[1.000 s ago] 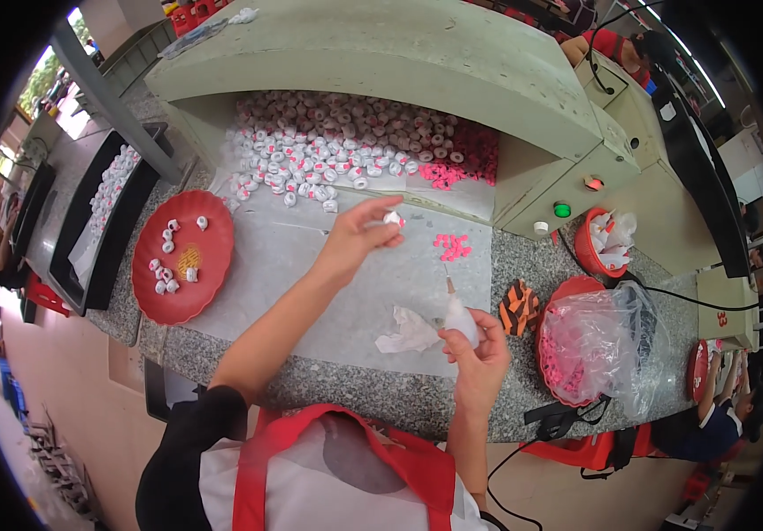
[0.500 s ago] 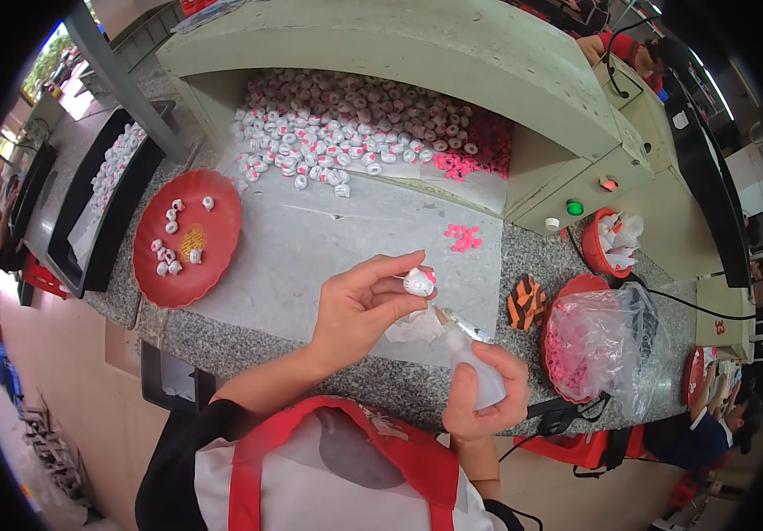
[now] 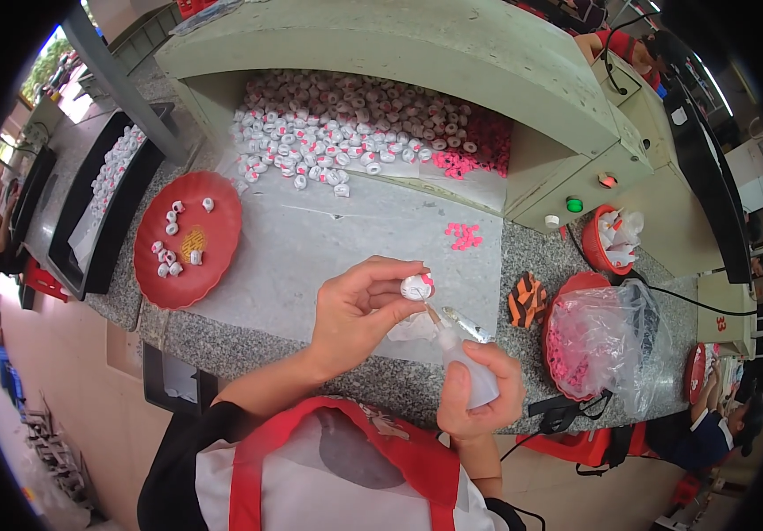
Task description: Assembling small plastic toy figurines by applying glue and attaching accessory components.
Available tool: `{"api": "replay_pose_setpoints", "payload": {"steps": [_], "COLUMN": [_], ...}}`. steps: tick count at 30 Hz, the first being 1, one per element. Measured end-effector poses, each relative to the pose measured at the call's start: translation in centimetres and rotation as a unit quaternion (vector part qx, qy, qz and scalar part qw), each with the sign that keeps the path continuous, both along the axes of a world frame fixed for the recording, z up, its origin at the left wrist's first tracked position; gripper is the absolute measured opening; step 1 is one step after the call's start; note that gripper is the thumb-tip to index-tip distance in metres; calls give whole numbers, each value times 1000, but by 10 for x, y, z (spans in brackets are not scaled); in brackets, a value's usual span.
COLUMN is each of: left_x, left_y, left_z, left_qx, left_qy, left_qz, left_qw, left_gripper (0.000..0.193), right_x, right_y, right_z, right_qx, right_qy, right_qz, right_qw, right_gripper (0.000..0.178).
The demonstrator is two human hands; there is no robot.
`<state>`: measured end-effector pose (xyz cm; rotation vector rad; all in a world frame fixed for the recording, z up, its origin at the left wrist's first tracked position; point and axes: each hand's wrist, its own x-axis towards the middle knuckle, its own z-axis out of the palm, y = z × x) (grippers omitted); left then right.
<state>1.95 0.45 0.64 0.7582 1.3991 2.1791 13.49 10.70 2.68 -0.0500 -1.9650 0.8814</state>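
Between the thumb and fingers of my left hand (image 3: 350, 314) is a small rounded white piece (image 3: 417, 287) with pink patches. My right hand (image 3: 485, 394) grips a translucent squeeze bottle (image 3: 472, 372), its thin nozzle (image 3: 435, 315) pointing up at the underside of the piece; I cannot tell whether they touch. Beyond my hands, a small group of pink bits (image 3: 464, 236) lies on the white sheet (image 3: 346, 239). A crumpled white tissue (image 3: 412, 327) and a silvery tube-like thing (image 3: 468, 324) lie just behind the bottle.
Many similar white pieces (image 3: 328, 133) fill the green-grey booth (image 3: 381, 44). At left stands a red scalloped plate (image 3: 147, 281) with several pieces. To the right are an orange-and-black striped item (image 3: 527, 301), a plastic bag (image 3: 607, 327) over a red dish, and a red cup (image 3: 592, 250).
My right hand and the squeeze bottle have shifted slightly left and down. The white piece has tilted a little in my left hand.
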Motion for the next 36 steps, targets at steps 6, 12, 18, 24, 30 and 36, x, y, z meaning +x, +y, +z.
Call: {"api": "replay_pose_setpoints", "payload": {"steps": [6, 12, 18, 24, 30, 36], "left_x": [0, -3, -2, -1, -5, -7], "left_y": [2, 1, 1, 1, 0, 0], "left_z": [1, 0, 0, 4, 8, 5], "left_qx": [0, 0, 0, -14, -44, -31], "left_qy": [4, 42, 26, -4, -96, -134], "left_qz": [0, 10, 14, -1, -38, -62], "left_qw": [1000, 999, 1000, 1000, 994, 989], "left_gripper": [32, 29, 31, 29, 31, 34], "right_x": [-1, 0, 11, 0, 3, 3], "right_y": [0, 1, -5, 3, 3, 6], "right_z": [1, 5, 7, 8, 6, 7], "right_qx": [13, 16, -51, 32, 15, 30], "right_qy": [4, -18, -77, -15, 2, -2], "right_qz": [-7, 20, -48, 7, -6, -9], "right_qw": [1000, 1000, 995, 999, 1000, 999], "right_gripper": [27, 26, 17, 25, 25, 27]}}
